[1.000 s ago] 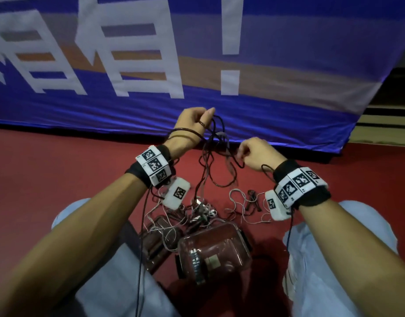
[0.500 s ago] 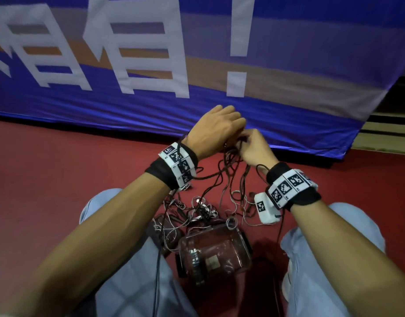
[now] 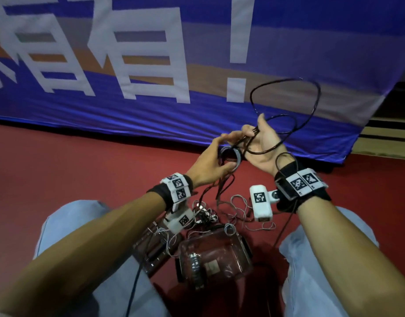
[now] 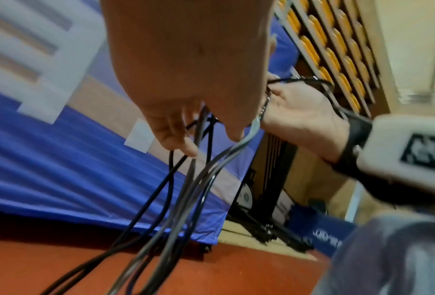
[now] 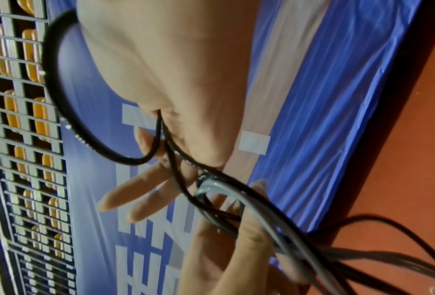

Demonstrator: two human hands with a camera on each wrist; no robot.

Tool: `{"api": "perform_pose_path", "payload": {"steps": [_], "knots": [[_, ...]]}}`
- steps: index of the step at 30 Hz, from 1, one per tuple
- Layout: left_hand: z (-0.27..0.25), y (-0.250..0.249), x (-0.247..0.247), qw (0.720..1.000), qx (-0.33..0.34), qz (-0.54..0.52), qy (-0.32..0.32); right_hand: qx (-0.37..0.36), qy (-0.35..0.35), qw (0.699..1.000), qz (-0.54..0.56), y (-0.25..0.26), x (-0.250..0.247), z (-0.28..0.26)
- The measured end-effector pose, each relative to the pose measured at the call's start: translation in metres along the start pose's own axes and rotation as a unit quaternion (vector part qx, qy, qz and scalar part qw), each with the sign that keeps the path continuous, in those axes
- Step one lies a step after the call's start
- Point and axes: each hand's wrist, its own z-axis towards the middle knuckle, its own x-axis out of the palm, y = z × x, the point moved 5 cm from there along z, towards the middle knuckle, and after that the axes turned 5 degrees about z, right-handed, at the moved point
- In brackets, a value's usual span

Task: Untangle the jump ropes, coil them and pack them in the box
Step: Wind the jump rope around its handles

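Your left hand (image 3: 211, 164) pinched the grey rope (image 3: 237, 155); your right hand (image 3: 262, 145) gripped black rope (image 3: 286, 99) loops at one o'clock. The box (image 3: 216, 255) sat at six o'clock, on the floor (image 3: 59, 170).

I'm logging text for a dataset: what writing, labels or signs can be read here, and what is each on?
"有" (top cut off) then "!": large white print on the blue banner.
Further left on the banner: a cropped character, unreadable.
Wrist bands: black-and-white square codes, no letters.
Label on the clear box: too small to read.
White logo on a blue object: blurred.
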Motion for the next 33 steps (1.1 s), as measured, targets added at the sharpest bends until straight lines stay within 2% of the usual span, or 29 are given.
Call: {"api": "perform_pose_path", "payload": {"steps": [2,4,6,8,9,11,13,16,18,20,23,24,27,29,31,33], "knots": [[0.000,-0.001,-0.003,1.000,0.017,0.000,0.026,0.004,0.014,1.000,-0.024,-0.004,0.006,-0.002],[0.000,-0.003,-0.010,0.998,0.032,0.020,0.042,-0.006,-0.017,0.999,-0.044,0.000,-0.001,0.002],[-0.001,0.000,-0.018,0.997,0.031,0.015,0.063,-0.025,-0.097,0.989,-0.108,0.005,-0.016,0.008],[-0.003,0.004,-0.028,0.997,0.019,-0.020,0.069,-0.048,-0.178,0.962,-0.203,0.010,-0.032,0.010],[-0.003,0.008,-0.036,0.998,0.006,-0.047,0.047,-0.055,-0.200,0.949,-0.238,0.011,-0.037,0.011],[0.001,0.025,-0.054,0.990,-0.044,-0.122,-0.047,-0.060,-0.238,0.928,-0.282,0.013,-0.046,0.014],[0.003,0.048,-0.076,0.961,-0.102,-0.193,-0.168,-0.064,-0.278,0.900,-0.331,0.015,-0.053,0.015],[-0.001,0.080,-0.113,0.878,-0.188,-0.267,-0.349,-0.072,-0.293,0.853,-0.425,0.020,-0.069,0.017],[-0.006,0.095,-0.134,0.824,-0.216,-0.288,-0.437,-0.058,-0.277,0.851,-0.442,0.019,-0.079,0.018],[-0.007,0.103,-0.147,0.812,-0.208,-0.275,-0.471,-0.043,-0.281,0.854,-0.435,0.018,-0.082,0.017],[-0.004,0.106,-0.154,0.827,-0.187,-0.235,-0.475,-0.052,-0.306,0.855,-0.416,0.019,-0.076,0.015],[-0.004,0.107,-0.156,0.825,-0.189,-0.223,-0.484,-0.058,-0.317,0.852,-0.412,0.021,-0.075,0.014],[-0.012,0.126,-0.169,0.782,-0.235,-0.207,-0.539,-0.095,-0.382,0.818,-0.420,0.037,-0.086,0.014],[-0.019,0.147,-0.179,0.743,-0.283,-0.223,-0.564,-0.140,-0.414,0.814,-0.382,0.053,-0.101,0.014],[-0.024,0.164,-0.184,0.721,-0.319,-0.231,-0.571,-0.174,-0.405,0.840,-0.316,0.062,-0.107,0.014],[-0.025,0.171,-0.182,0.732,-0.343,-0.220,-0.546,-0.175,-0.360,0.883,-0.244,0.060,-0.099,0.014]]}}
